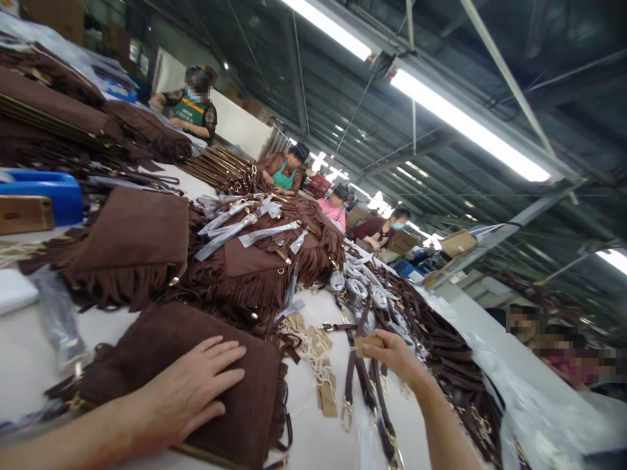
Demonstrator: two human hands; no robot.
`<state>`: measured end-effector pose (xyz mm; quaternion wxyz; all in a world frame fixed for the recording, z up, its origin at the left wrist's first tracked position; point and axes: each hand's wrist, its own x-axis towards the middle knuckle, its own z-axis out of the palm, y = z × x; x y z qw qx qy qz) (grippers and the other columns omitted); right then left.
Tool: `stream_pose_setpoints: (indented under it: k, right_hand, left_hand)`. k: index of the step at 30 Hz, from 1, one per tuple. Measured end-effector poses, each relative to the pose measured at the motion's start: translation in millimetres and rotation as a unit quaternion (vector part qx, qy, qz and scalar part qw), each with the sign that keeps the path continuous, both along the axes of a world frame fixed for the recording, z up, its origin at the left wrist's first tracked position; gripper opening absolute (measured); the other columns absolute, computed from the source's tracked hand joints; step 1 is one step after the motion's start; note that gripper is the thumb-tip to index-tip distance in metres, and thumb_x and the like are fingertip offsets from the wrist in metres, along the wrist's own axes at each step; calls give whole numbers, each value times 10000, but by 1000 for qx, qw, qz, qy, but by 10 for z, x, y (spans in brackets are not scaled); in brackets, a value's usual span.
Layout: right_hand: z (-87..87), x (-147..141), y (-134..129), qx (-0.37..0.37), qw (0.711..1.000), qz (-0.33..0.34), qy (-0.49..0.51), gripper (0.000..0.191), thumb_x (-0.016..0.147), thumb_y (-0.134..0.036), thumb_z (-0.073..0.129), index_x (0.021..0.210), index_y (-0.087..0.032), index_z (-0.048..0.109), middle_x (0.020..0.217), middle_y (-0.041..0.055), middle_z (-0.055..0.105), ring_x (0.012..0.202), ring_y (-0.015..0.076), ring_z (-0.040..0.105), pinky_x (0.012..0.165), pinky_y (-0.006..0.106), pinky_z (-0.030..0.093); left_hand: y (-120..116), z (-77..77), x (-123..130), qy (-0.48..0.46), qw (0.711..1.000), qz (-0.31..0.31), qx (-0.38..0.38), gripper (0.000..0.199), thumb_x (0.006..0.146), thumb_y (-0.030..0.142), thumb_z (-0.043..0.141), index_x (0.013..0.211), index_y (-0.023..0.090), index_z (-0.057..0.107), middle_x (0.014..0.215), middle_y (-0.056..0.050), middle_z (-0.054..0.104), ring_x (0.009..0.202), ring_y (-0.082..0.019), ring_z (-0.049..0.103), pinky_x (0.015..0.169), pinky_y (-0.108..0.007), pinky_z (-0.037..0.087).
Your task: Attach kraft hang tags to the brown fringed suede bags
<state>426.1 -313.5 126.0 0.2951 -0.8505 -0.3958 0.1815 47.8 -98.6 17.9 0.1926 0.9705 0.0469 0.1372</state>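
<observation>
My left hand [200,385] lies flat, fingers stretched out, on a dark brown fringed bag [196,333] with a zip along its lower edge. Pinched between the fingers of my right hand [394,356] is a small tan card tag [366,346], held above the straps. Just left of that hand, more tan tags [326,398] with white strings [311,352] lie in a loose pile on the white table. Below it run dark brown straps [349,385] with gold clasps.
Fringed bags [137,235] are piled behind, some with plastic-wrapped pulls. Wrapped strap coils [357,287] and many straps [441,346] cover the right side. A phone [24,214] leans on a blue holder [68,196] at left. Several co-workers [193,108] are around the table.
</observation>
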Motion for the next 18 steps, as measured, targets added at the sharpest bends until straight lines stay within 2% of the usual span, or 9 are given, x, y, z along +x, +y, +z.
stream_pose_setpoints:
  k: [4,6,9,11,13,16,17,18]
  right_hand:
    - [299,-147,-13,25,1000,-16,-7,391,650,-523,740,746,-164,620,522,-64,523,464,91,422,471,228,278]
    - [455,-266,-18,27,999,-25,-8,406,641,-529,745,767,-164,618,516,-53,546,438,96,439,436,219,259]
    - [678,-505,-25,32,999,-15,-3,419,680,-543,737,829,-165,634,556,-26,599,465,114,508,416,207,287]
    - [798,-683,-6,38,999,1,4,432,700,-553,739,870,-167,645,590,-19,621,478,109,523,418,202,318]
    - [895,-855,38,41,999,19,14,439,706,-548,752,899,-166,655,616,-12,638,462,95,512,408,196,327]
    - [1027,-1109,85,73,996,37,30,407,718,-517,774,897,-170,657,619,-20,638,445,83,521,390,181,336]
    - [1073,-1197,74,92,994,43,37,384,729,-497,777,888,-172,650,618,-25,636,449,80,533,389,172,336]
    - [1116,-1287,44,111,992,47,43,365,737,-481,780,878,-174,640,620,-31,636,456,78,548,387,163,334]
  left_hand:
    - [-16,311,78,11,999,-2,-46,248,841,121,634,1061,206,711,1336,-109,622,1262,-315,554,1104,-481,399]
    - [-29,509,168,-1,997,-12,-81,196,871,134,578,1006,189,708,1280,-105,640,1193,-286,596,1055,-423,442]
    - [-83,775,402,-54,987,-50,-144,302,853,122,536,1122,179,661,1320,-105,595,1205,-259,575,1056,-378,434]
    - [-145,892,625,-100,971,-72,-206,460,799,138,577,1258,174,589,1379,-113,543,1245,-259,535,1070,-367,419]
    - [-216,952,878,-117,946,-76,-294,710,716,169,648,1401,166,462,1422,-137,496,1199,-268,557,993,-355,475]
    - [-348,962,1208,-71,879,-97,-461,1042,600,199,713,1522,185,229,1341,-154,550,923,-231,660,700,-299,533]
    - [-413,952,1275,-40,851,-115,-510,1054,585,218,717,1515,186,223,1274,-143,589,832,-212,670,612,-273,506]
    - [-491,936,1315,-6,825,-134,-549,999,582,245,716,1479,175,283,1177,-123,633,753,-193,666,549,-248,466]
